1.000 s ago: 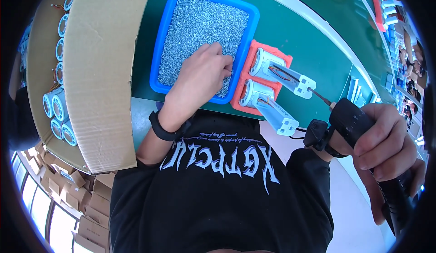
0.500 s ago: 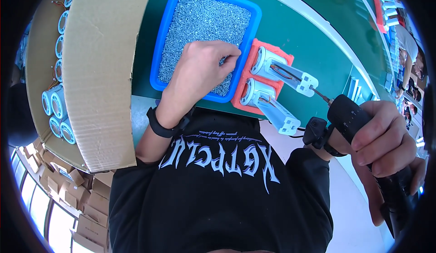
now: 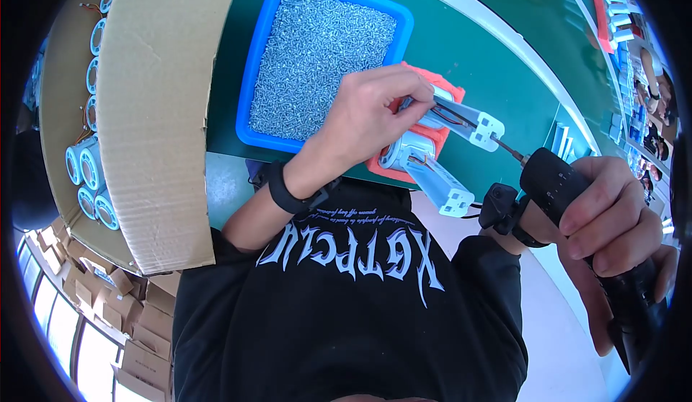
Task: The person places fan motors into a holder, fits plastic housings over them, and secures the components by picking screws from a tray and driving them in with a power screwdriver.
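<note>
My left hand (image 3: 375,110) is pinched closed over the farther of two pale blue motor-like parts; anything between its fingertips is too small to make out. That farther part (image 3: 484,129) has a round body, a long open arm and wires inside. Nearer me lies a matching part (image 3: 436,178). Both rest in a red foam holder (image 3: 393,174). My right hand (image 3: 613,218) is wrapped round a black electric screwdriver (image 3: 553,182), its bit touching or very near the end of the farther part's arm. Left of the holder, a blue tray (image 3: 257,63) is filled with small silver screws (image 3: 317,56).
On the left, a cardboard box flap (image 3: 162,113) overhangs the table edge beside several round pale blue parts (image 3: 92,164). The green table (image 3: 476,34) stretches away to the right. Another red holder (image 3: 598,16) and a co-worker (image 3: 652,77) are at the far right. Cardboard boxes (image 3: 144,330) are piled lower left.
My left hand has moved right, from above the screw tray to the farther pale blue part, still pinched. My right hand and the screwdriver have barely moved.
</note>
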`<action>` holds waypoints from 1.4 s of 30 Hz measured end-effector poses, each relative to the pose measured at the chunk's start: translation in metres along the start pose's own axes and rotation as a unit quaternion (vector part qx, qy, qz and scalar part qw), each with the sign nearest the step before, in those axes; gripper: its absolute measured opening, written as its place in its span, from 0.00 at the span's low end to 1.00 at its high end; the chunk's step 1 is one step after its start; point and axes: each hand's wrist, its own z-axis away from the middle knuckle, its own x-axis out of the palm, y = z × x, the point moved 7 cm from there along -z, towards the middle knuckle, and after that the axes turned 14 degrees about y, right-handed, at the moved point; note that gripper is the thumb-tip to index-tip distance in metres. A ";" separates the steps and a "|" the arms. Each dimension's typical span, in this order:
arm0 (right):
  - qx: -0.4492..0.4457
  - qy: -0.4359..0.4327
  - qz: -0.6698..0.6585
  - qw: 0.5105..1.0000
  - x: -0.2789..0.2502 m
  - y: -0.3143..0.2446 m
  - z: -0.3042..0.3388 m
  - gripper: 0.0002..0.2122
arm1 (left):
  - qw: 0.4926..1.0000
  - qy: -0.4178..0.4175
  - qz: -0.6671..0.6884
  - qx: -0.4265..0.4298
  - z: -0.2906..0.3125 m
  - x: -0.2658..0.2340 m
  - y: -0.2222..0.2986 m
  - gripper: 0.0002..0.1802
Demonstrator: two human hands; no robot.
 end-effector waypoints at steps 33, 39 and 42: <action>-0.081 0.192 -0.121 0.971 -0.055 -0.040 0.011 0.21 | 0.981 0.064 0.177 -0.042 0.009 0.001 -0.021 0.07; -0.069 0.207 -0.124 0.968 -0.058 -0.041 0.012 0.20 | 0.972 0.017 0.235 -0.014 0.012 0.006 -0.016 0.08; -0.067 0.206 -0.110 0.970 -0.051 -0.039 0.011 0.20 | 0.969 0.010 0.243 -0.034 0.014 0.006 -0.017 0.08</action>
